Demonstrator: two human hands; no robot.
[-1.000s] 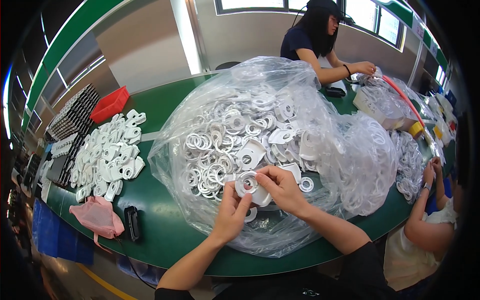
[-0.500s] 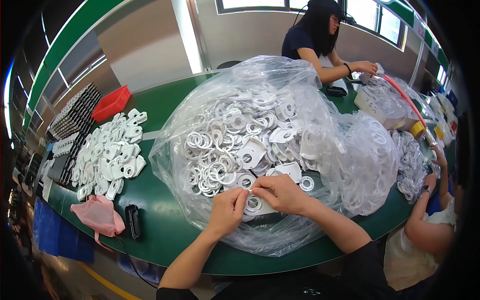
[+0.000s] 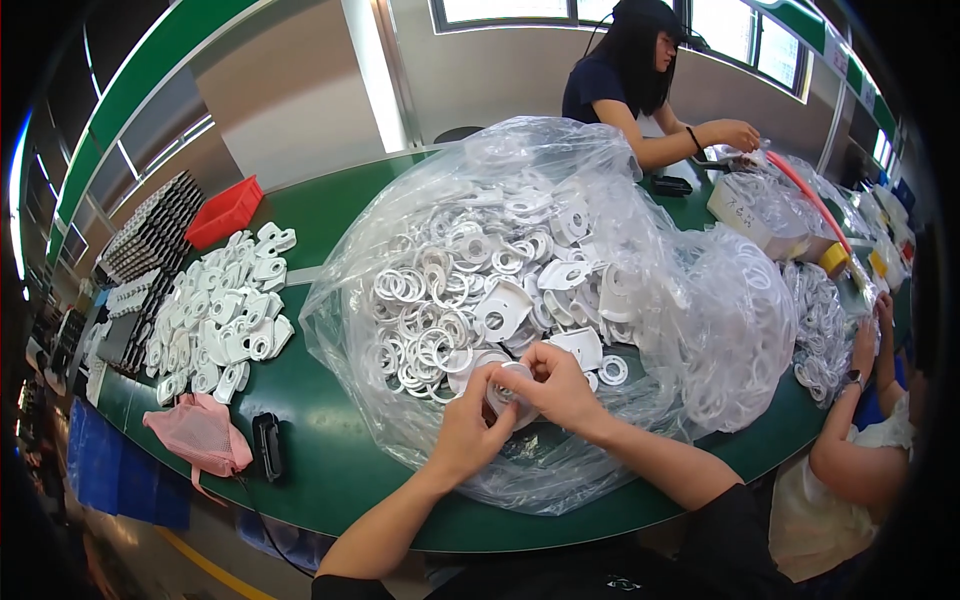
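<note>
My left hand and my right hand meet over the near edge of a big clear plastic bag. Together they pinch a small white plastic part with a ring between fingertips. The bag lies open on the green table and holds several white rings and flat white bracket-shaped pieces. Loose rings lie just right of my right hand.
A pile of white parts lies on the table at left, with a red bin behind it. A pink cloth and a black device sit near the front-left edge. Other people work across the table and at my right.
My hands have drawn a little closer to me with the white part, fingers turning it between them. The bag and piles have stayed put.
</note>
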